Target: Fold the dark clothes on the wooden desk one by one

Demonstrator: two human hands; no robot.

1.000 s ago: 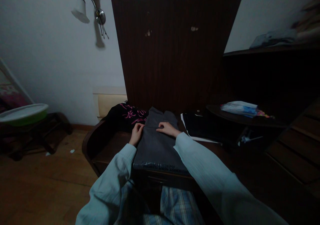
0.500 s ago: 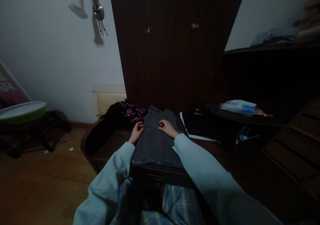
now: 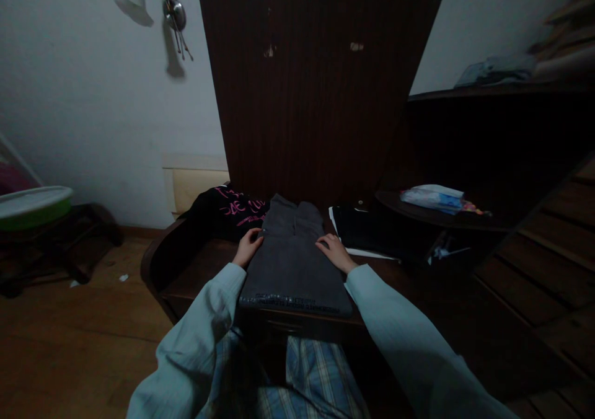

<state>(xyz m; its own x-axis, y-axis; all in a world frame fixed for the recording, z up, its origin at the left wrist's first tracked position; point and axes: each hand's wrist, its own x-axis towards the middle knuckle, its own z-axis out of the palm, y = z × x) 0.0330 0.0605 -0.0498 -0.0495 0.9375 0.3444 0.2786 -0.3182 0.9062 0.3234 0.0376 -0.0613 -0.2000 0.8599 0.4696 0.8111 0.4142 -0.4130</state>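
A dark grey garment lies folded lengthwise on the dark wooden bench in front of me, with black lettering along its near edge. Its far part shows a crease and two raised lobes. My left hand is at the garment's left edge, thumb and forefinger closed on the cloth. On the opposite edge rests my right hand, its fingers bent slightly and a little apart, touching the fabric. Behind my left hand, a black garment with pink lettering lies bunched.
Right of the grey garment is a dark folded pile with a white edge. A plastic packet lies on the low curved shelf. The bench's curved arm rises at left, near a green basin on a stand. A tall dark panel stands behind.
My right hand has moved from the middle of the grey garment to its right edge, and its fingers have loosened. My left hand stays at the left edge. The view has shifted slightly.
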